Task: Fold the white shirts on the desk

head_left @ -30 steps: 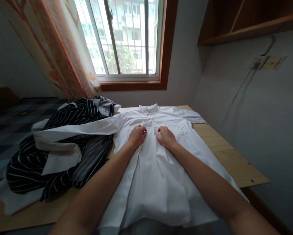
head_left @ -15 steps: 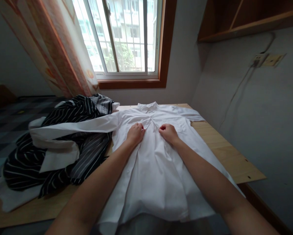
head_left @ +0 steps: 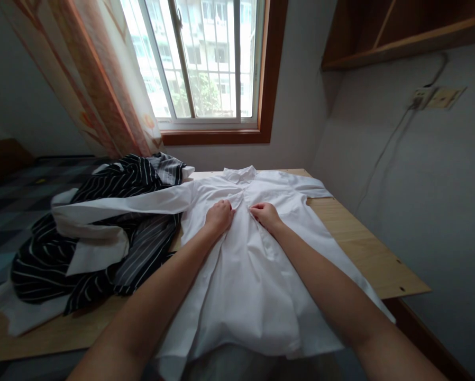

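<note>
One white shirt (head_left: 253, 296) lies front up across the middle of a wooden board (head_left: 352, 238), its single collar (head_left: 239, 174) toward the window and its hem at the near edge. The front is parted lower down, so I count two front edges, and two hands are at them, close together just below the chest. The left hand (head_left: 220, 216) is curled narrow, gripping the edge on its side; the right hand (head_left: 266, 216) has thumb and finger pinched together on the opposite edge. Whether either has a button between its fingertips I cannot tell. Of the shirt's two sleeves, one lies to the right on the board, while the other, the left sleeve (head_left: 142, 207), stretches out over a heap of black-and-white striped clothing (head_left: 43, 264). How many garments make up that heap, I can't count. Two dark holes show near the board's right corner. Further left is one bed with a checked cover (head_left: 3, 211). Beyond the board stands one window (head_left: 209, 69) in a brown wooden frame, with one orange-patterned curtain (head_left: 82, 69) hanging at its left. High on the right is one wooden shelf unit (head_left: 416, 39), and below it two wall plates (head_left: 441, 98), side by side, with a cable (head_left: 384, 148) trailing down from one.
</note>
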`<state>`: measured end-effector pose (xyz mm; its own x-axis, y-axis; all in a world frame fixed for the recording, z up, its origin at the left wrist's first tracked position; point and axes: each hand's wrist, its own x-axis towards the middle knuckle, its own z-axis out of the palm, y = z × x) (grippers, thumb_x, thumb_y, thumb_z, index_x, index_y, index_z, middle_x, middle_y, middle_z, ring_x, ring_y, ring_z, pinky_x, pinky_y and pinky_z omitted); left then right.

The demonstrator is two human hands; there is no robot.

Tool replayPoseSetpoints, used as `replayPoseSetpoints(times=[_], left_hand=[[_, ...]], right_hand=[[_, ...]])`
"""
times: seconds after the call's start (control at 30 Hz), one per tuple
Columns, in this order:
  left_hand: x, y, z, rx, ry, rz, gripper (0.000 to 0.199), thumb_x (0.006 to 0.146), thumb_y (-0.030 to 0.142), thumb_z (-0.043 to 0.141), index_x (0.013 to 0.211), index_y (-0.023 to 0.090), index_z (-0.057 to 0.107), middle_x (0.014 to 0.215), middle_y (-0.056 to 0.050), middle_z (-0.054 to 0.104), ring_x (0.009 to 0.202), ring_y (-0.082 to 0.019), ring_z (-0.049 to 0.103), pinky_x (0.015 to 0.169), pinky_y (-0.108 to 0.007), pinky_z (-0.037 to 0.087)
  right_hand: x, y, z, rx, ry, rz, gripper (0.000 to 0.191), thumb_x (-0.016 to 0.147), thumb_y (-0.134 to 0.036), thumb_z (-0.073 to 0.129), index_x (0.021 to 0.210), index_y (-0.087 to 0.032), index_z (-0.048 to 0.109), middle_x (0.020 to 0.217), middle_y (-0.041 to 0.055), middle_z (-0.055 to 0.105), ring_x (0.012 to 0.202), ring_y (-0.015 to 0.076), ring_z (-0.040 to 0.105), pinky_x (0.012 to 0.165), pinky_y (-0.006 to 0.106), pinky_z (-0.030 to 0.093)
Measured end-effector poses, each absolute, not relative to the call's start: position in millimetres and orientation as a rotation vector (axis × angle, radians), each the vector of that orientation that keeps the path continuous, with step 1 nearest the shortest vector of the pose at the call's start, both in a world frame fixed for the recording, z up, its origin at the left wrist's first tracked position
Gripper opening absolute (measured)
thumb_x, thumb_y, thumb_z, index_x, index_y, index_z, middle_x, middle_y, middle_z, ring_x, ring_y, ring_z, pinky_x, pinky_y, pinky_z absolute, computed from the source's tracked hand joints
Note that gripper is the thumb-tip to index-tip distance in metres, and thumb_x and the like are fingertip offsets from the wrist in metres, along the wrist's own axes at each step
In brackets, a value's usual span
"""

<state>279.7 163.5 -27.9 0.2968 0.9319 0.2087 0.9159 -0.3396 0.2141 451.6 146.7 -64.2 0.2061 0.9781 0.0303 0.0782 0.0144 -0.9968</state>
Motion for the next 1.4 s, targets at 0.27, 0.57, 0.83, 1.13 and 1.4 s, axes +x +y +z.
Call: replayPoseSetpoints(times=[0.27, 0.57, 0.83, 1.13, 1.4], left_hand=[[299.8, 176.9, -0.8, 2.347, 1.561, 0.517, 0.026, 0.085, 0.033, 0.055, 0.075, 0.013, 0.069, 0.067, -0.004, 0.066, 0.067, -0.017, 0.057, 0.061, -0.026, 0.037], [311.1, 163.4, -28.4, 2.243, 1.58, 0.686, 0.026, 0.087, 0.034, 0.054, 0.084, 0.014, 0.07, 0.081, -0.006, 0.07, 0.073, -0.018, 0.059, 0.061, -0.026, 0.037], [309.6, 158.9, -31.6, 2.344, 1.584, 0.658, 0.022, 0.089, 0.034, 0.056, 0.085, 0.016, 0.07, 0.086, -0.008, 0.071, 0.079, -0.02, 0.062, 0.069, -0.028, 0.042], [310.7, 159.7, -29.5, 2.423, 1.559, 0.564, 0.023, 0.09, 0.028, 0.053, 0.083, 0.015, 0.071, 0.087, -0.009, 0.072, 0.08, -0.02, 0.063, 0.07, -0.027, 0.042], [301.0, 167.9, -28.3, 2.265, 1.412, 0.645, 0.025, 0.087, 0.033, 0.054, 0.083, 0.016, 0.072, 0.082, -0.006, 0.072, 0.074, -0.018, 0.06, 0.065, -0.026, 0.039]], right_hand=[[452.3, 145.5, -65.0, -1.393, -1.165, 0.973, 0.014, 0.066, -0.027, 0.066, 0.07, -0.014, 0.07, 0.046, -0.0039, 0.055, 0.044, 0.0102, 0.045, 0.045, 0.021, 0.033], [454.4, 141.1, -58.6, -1.324, -1.094, 1.12, 0.011, 0.068, -0.026, 0.064, 0.067, -0.015, 0.064, 0.04, -0.0067, 0.048, 0.037, 0.0075, 0.036, 0.038, 0.021, 0.023], [457.2, 139.6, -47.5, -1.258, -1.022, 1.106, 0.014, 0.066, -0.029, 0.065, 0.068, -0.016, 0.062, 0.044, -0.007, 0.049, 0.039, 0.0076, 0.038, 0.038, 0.021, 0.025], [445.3, 136.3, -43.6, -1.261, -1.026, 1.119, 0.013, 0.066, -0.027, 0.066, 0.069, -0.014, 0.064, 0.042, -0.0064, 0.049, 0.039, 0.0071, 0.038, 0.038, 0.02, 0.025], [452.1, 134.2, -48.9, -1.18, -0.976, 1.297, 0.016, 0.069, -0.027, 0.072, 0.074, -0.013, 0.065, 0.045, -0.0065, 0.048, 0.039, 0.0054, 0.037, 0.036, 0.017, 0.025]])
